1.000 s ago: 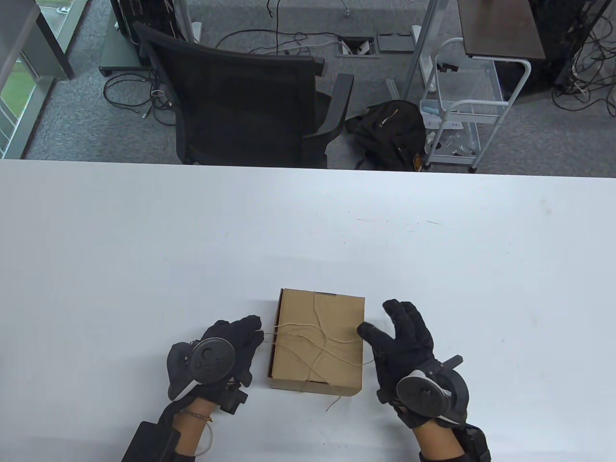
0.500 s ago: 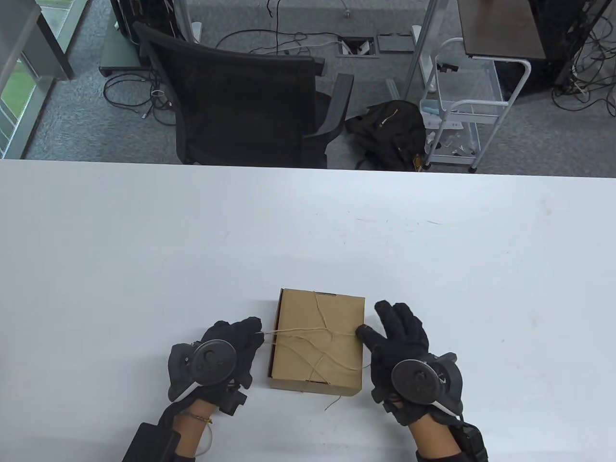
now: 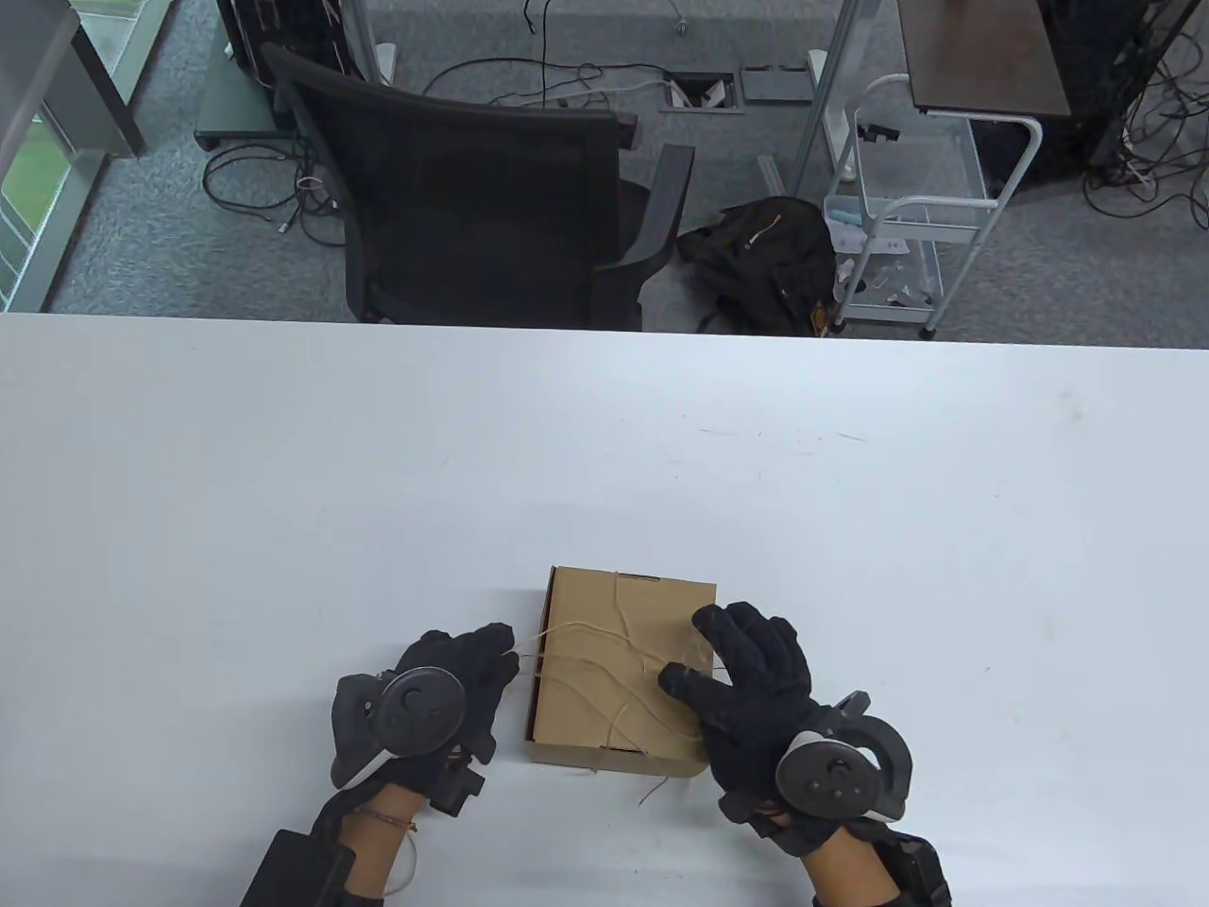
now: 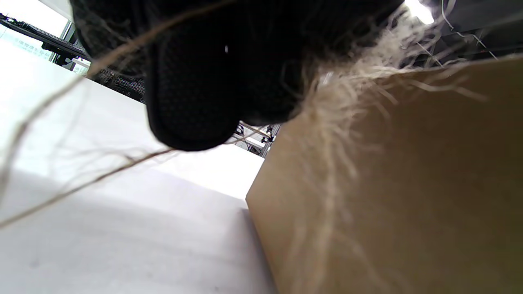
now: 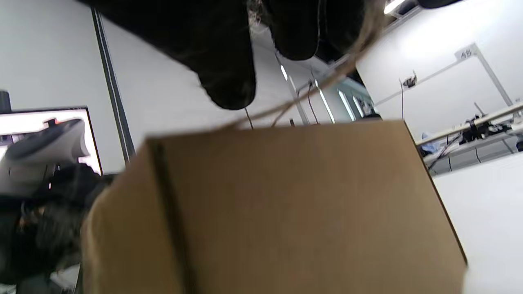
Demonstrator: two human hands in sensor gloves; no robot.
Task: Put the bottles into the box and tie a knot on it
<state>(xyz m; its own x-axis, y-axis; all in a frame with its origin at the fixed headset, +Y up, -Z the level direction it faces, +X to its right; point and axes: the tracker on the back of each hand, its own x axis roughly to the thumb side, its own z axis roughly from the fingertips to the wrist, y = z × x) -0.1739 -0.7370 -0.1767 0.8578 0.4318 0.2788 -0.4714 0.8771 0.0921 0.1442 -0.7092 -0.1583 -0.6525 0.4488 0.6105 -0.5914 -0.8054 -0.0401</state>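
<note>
Cardboard box (image 3: 623,661), closed and crossed with thin twine (image 3: 604,652), sits low in the middle of the frame on the white surface (image 3: 283,472). At its left edge the left hand (image 3: 444,694) pinches a twine end. From the right, the right hand (image 3: 746,690) lies over the lid, fingers spread, grasping nothing. Behind the surface stands a black office chair (image 3: 482,208).
</note>
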